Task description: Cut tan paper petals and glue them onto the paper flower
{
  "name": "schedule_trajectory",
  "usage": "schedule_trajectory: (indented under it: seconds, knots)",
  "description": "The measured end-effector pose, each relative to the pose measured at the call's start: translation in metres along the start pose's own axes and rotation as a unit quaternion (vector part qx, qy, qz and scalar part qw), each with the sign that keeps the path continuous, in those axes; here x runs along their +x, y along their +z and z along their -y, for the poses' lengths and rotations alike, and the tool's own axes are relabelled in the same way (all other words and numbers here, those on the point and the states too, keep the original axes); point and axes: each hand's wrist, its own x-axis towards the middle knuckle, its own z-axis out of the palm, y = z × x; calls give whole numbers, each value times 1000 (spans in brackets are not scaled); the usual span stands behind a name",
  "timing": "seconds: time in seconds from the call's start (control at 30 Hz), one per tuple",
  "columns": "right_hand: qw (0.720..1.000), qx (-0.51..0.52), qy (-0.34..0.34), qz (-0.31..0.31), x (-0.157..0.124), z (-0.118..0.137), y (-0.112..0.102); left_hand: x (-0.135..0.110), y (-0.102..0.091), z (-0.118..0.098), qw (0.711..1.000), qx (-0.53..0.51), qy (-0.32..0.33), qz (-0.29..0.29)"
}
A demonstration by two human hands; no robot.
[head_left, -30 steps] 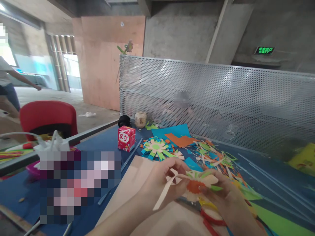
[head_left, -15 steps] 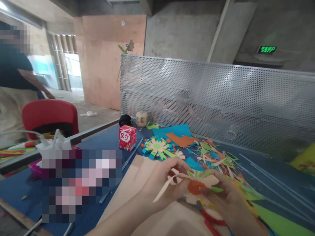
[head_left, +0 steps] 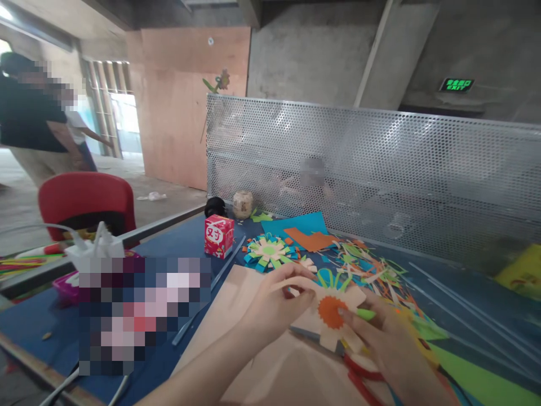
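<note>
Both my hands hold a paper flower [head_left: 333, 313] with beige petals, green strips and an orange round centre, low over a beige sheet [head_left: 236, 338] on the blue table. My left hand [head_left: 274, 307] pinches a beige petal strip at the flower's left edge, fingers closed. My right hand [head_left: 380, 344] grips the flower from the right, thumb near the orange centre. Red-handled scissors [head_left: 359, 375] lie under my right hand.
A finished blue-green paper flower [head_left: 268, 252], a red drink carton [head_left: 218, 236], teal and orange sheets [head_left: 302, 228] and paper scraps [head_left: 372, 270] lie beyond. A perforated metal screen [head_left: 380, 169] backs the table. A red chair [head_left: 84, 203] and people [head_left: 34, 129] are at left.
The long beige strip that hung down from my left hand is folded up onto the flower. The flower now faces me more flatly. People at left have moved.
</note>
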Motion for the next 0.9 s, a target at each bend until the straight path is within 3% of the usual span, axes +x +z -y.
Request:
schedule_trajectory:
  seconds: [0.07,0.17,0.3,0.53,0.6,0.73,0.8,0.9]
  knots:
    - [1000,17,11,-2,1,-2,-1,1,0,0,1000,-26,-12,3]
    - [1000,12,15,24,2,-2,-3,2,1,-1,995,-46,-83,0]
    - [999,-8,7,40,0,2,-3,1,1,-3,991,-11,-134,-10]
    - [998,-12,5,55,-1,6,0,1,2,-2,992,18,-127,-14]
    - [998,-18,-11,54,0,5,-1,1,2,0,997,10,-79,-3]
    - [995,-18,-76,58,1,5,-2,-4,-1,-2,994,40,100,10]
    - [985,-16,-144,92,1,5,-4,-8,-4,-7,977,96,191,12]
    - [963,-17,-220,153,-1,7,-7,-14,-9,-14,914,154,371,50]
